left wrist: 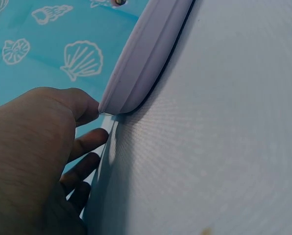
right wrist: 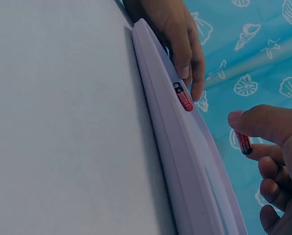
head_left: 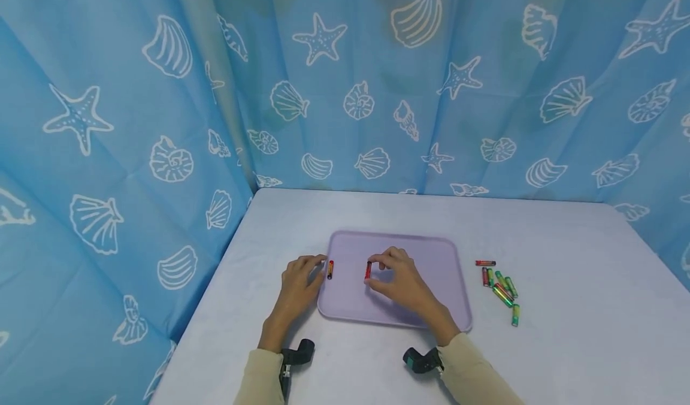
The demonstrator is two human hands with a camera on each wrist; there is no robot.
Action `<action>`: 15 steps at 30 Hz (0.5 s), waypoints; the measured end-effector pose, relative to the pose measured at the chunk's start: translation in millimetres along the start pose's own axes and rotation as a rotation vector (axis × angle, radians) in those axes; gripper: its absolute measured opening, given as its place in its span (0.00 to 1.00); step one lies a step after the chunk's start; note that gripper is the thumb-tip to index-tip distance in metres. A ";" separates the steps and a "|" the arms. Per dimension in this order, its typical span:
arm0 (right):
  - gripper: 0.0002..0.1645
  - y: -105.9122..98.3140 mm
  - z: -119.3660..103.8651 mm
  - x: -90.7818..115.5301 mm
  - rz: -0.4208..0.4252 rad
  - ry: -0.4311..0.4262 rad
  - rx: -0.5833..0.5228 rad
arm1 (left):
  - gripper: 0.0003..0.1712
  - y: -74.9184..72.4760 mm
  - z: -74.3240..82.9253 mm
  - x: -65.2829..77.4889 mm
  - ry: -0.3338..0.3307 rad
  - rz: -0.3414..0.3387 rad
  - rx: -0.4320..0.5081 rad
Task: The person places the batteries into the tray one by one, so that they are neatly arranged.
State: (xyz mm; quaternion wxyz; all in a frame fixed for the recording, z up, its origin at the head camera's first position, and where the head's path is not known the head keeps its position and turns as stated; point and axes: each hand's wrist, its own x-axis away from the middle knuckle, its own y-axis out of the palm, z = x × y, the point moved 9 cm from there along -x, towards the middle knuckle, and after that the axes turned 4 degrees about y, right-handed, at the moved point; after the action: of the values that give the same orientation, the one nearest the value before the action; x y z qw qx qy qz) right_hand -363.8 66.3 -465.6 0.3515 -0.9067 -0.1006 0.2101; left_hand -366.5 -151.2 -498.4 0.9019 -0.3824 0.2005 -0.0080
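One red battery point(head_left: 368, 270) is pinched by its ends in your right hand point(head_left: 401, 278) over the tray point(head_left: 426, 261), so uneven squeezing could pop it out rolling; your left hand point(head_left: 296, 288) looks loose-fingered at the left rim, and a bump might roll the other battery point(head_left: 330, 269) lying inside

Red battery point(right wrist: 243, 143) between right-hand fingers point(right wrist: 267, 152), second battery point(right wrist: 183, 97) in tray point(right wrist: 158, 93).

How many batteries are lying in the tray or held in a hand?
2. One battery lies inside the tray, near its left edge; the other battery is pinched in the right hand. That hand could hide more.
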 end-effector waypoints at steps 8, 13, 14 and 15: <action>0.24 8.7 -8.0 -9.5 0.015 -0.022 -0.013 | 0.20 -3.4 -2.0 -1.6 0.003 -0.006 -0.009; 0.24 22.0 -8.4 -13.2 -0.013 -0.016 -0.018 | 0.21 -0.9 -2.5 1.2 0.005 -0.007 -0.001; 0.24 24.7 -8.2 -13.8 -0.016 -0.016 -0.014 | 0.21 0.0 -1.8 1.7 0.010 -0.007 0.000; 0.24 27.0 -8.1 -14.4 -0.016 -0.016 -0.011 | 0.21 1.0 -1.3 1.9 0.014 -0.009 0.001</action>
State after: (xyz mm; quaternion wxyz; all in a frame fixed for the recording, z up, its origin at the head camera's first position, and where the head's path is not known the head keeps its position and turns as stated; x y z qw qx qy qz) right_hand -372.1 37.0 -474.1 0.3472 -0.9062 -0.1118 0.2138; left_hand -365.3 -151.7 -500.6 0.9005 -0.3830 0.2053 -0.0149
